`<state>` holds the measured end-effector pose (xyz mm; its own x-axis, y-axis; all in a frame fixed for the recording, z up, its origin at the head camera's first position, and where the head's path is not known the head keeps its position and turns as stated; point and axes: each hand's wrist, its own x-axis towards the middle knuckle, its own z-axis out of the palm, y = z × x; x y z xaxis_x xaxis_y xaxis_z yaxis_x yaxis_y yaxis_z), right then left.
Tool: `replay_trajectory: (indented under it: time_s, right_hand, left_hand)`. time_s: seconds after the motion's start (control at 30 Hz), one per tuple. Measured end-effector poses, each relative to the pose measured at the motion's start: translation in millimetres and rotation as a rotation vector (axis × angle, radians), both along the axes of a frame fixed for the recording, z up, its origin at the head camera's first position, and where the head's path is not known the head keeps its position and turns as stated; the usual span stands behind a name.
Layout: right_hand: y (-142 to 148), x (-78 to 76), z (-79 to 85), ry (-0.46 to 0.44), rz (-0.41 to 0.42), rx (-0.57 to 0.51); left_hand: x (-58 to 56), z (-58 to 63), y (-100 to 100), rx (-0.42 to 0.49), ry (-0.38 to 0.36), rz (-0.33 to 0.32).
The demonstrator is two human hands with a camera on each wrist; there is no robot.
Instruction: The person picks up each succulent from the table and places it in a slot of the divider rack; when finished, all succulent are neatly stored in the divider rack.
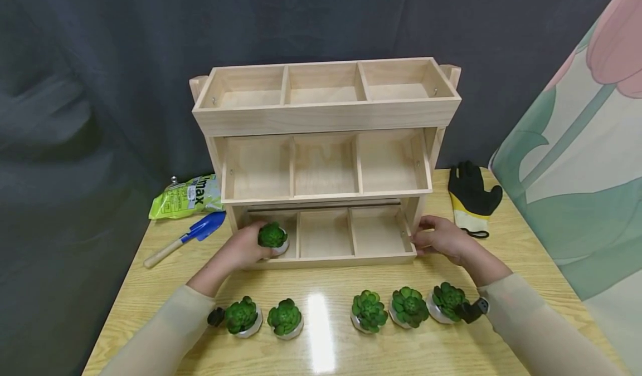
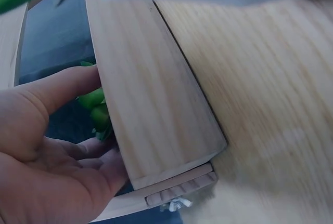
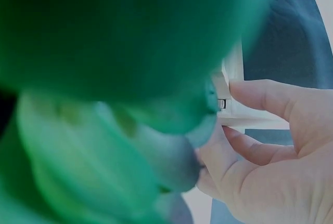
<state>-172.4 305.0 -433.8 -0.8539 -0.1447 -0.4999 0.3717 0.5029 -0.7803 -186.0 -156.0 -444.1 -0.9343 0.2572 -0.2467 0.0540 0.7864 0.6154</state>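
Observation:
A three-tier wooden plant stand (image 1: 326,117) stands at the back of the table, each tier split into three compartments. In the bottom tier's left compartment my left hand (image 1: 244,247) holds a small potted succulent (image 1: 272,235), green with a white pot. The left wrist view shows its leaves (image 2: 99,110) between thumb and fingers, partly hidden behind the front board (image 2: 151,89). My right hand (image 1: 443,239) grips the right end of the bottom tier at its front corner. Thumb and fingers lie on either side of the wood in the right wrist view, where blurred leaves (image 3: 93,151) cover much of the frame.
Along the front are more potted succulents: two at left, including one (image 1: 285,317), and three at right, including one (image 1: 369,311). A blue trowel (image 1: 203,226) and green bag (image 1: 188,198) lie left of the stand. At right is a black-and-yellow glove (image 1: 470,195).

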Motion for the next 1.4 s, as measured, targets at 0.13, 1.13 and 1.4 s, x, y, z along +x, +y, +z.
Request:
replay_trajectory:
  time_s: [0.13, 1.13, 1.4]
  right_hand:
    - [1, 0.2, -0.7, 0.002, 0.004, 0.002]
    - [1, 1.6, -2.5, 0.013, 0.012, -0.008]
    - [2, 1.3, -2.7, 0.023, 0.019, -0.01]
  left_hand:
    - [3.3, 4.3, 0, -0.021, 0.028, -0.005]
    - [66.1, 36.0, -45, 0.067, -0.006, -0.052]
    - [84.8, 25.2, -76, 0.169, -0.134, -0.06]
